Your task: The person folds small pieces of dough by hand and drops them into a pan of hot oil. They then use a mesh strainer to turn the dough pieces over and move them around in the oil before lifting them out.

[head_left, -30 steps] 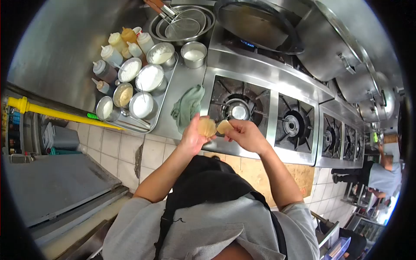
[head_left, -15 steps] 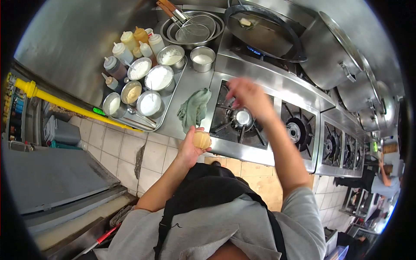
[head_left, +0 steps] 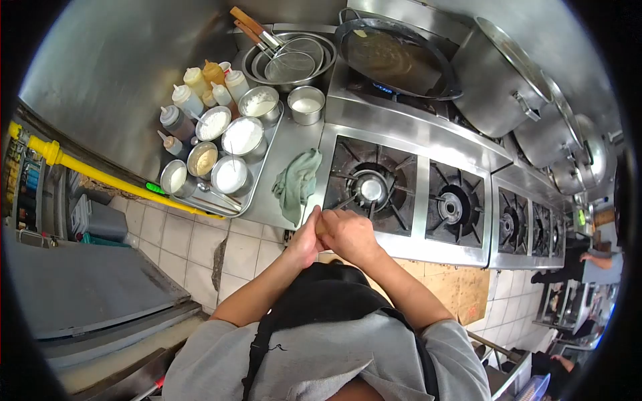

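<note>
Close in front of my apron, my left hand (head_left: 307,239) is curled around a pale yellowish piece (head_left: 326,230), mostly covered by the fingers. My right hand (head_left: 349,235) presses onto the same piece from the other side, its fingers bent. Just beyond both hands, a crumpled green cloth (head_left: 297,184) lies on the steel counter's edge. At the back, a large dark pan (head_left: 394,57) rests over a lit blue flame, with a small pale lump (head_left: 360,33) near its far left rim.
Left of the cloth, a metal tray (head_left: 262,170) bears bowls of white powder and squeeze bottles. Strainers sit in a bowl (head_left: 294,85) behind. Burners (head_left: 370,189) line the right, with tall pots (head_left: 491,87) above. A yellow pipe (head_left: 107,175) runs left. Another person (head_left: 597,264) stands far right.
My right hand has come back from over the burner and closed onto the piece in my left hand. In the pan, the pale lump sits farther left.
</note>
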### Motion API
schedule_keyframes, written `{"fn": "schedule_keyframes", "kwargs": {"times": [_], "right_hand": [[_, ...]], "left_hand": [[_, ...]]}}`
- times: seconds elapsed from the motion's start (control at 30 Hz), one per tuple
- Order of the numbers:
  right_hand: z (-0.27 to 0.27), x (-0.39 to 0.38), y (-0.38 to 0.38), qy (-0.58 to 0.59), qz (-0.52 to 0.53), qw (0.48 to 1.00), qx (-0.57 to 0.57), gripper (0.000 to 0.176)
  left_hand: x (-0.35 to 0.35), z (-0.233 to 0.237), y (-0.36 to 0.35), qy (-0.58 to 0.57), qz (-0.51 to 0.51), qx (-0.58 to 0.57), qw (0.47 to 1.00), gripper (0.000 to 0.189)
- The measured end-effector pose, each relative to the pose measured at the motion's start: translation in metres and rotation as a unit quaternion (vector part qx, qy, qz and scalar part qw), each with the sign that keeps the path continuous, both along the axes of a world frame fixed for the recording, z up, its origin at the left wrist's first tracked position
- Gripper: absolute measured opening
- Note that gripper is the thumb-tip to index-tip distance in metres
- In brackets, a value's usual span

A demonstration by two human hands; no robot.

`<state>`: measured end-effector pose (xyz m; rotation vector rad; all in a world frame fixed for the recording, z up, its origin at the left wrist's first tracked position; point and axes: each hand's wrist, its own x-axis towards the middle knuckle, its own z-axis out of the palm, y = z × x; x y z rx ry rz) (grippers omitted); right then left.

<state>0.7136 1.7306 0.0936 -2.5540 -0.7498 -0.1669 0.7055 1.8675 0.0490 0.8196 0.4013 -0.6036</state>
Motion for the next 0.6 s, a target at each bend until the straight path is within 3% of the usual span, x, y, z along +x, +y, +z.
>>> {"fn": "schedule_keyframes", "kwargs": {"times": [0.03,0.1,0.23,0.33,0.37,0.43,0.5,0.53,0.6], "right_hand": [[-0.001,0.001,-0.001,0.008,-0.025,1.0,-0.009,0.023],[-0.003,0.007,-0.003,0.014,-0.052,0.998,-0.017,0.019],[-0.008,0.014,-0.013,0.113,-0.13,0.979,0.107,0.017],[-0.017,0.023,-0.022,0.26,-0.182,0.909,0.271,0.016],[-0.017,0.025,-0.024,0.262,-0.183,0.908,0.27,0.016],[-0.013,0.029,-0.026,0.336,-0.165,0.844,0.384,0.012],[-0.004,0.03,-0.028,0.388,-0.177,0.806,0.411,0.009],[-0.004,0.031,-0.028,0.428,-0.184,0.762,0.451,0.01],[0.0,0.033,-0.027,0.448,-0.186,0.737,0.471,0.01]], "left_hand": [[0.0,-0.007,0.0,-0.002,0.0,-0.003,1.0,0.053],[0.005,-0.016,0.003,-0.005,-0.1,-0.017,0.995,0.053],[0.006,-0.005,0.0,-0.054,-0.109,-0.012,0.993,0.042],[0.015,0.001,0.007,-0.092,-0.123,-0.044,0.987,0.037],[0.016,0.001,0.011,-0.125,-0.133,-0.038,0.983,0.039],[0.022,0.003,0.014,-0.124,-0.145,-0.001,0.982,0.048],[0.024,0.009,0.019,-0.143,-0.147,-0.005,0.979,0.052],[0.023,0.011,0.023,-0.16,-0.153,-0.019,0.975,0.053],[0.025,0.022,0.028,-0.189,-0.155,-0.025,0.969,0.058]]}}
